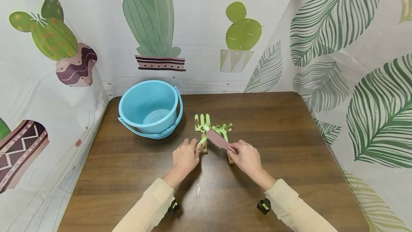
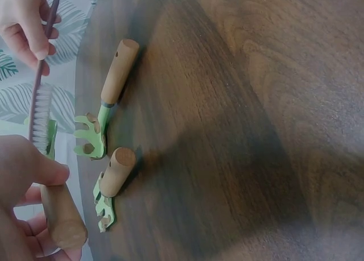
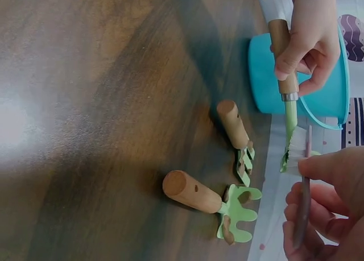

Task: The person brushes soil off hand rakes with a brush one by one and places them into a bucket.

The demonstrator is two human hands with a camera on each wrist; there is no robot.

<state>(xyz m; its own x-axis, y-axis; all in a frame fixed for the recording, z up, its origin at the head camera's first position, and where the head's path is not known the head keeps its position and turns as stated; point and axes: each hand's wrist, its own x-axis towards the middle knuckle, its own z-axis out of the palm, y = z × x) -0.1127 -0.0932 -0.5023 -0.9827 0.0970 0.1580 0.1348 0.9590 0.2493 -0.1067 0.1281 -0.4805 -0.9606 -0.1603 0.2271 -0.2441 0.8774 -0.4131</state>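
In my left hand (image 1: 186, 156) I grip a small garden tool (image 3: 284, 56) by its wooden handle. Its green metal head is partly hidden behind the brush, so its shape is unclear. My right hand (image 1: 247, 157) holds a pink brush (image 1: 217, 139) by the handle, white bristles (image 3: 297, 144) against the green head. Below the hands, a green hand fork (image 1: 202, 122) and a small green hand rake (image 1: 223, 129) lie on the table. Both have wooden handles and brown patches on their prongs.
A light blue bucket (image 1: 151, 128) stands at the table's back left, its handle lowered round the rim; nothing shows inside it. The brown wooden table (image 1: 283, 128) backs onto a white cloth (image 1: 202, 28) printed with cacti and leaves.
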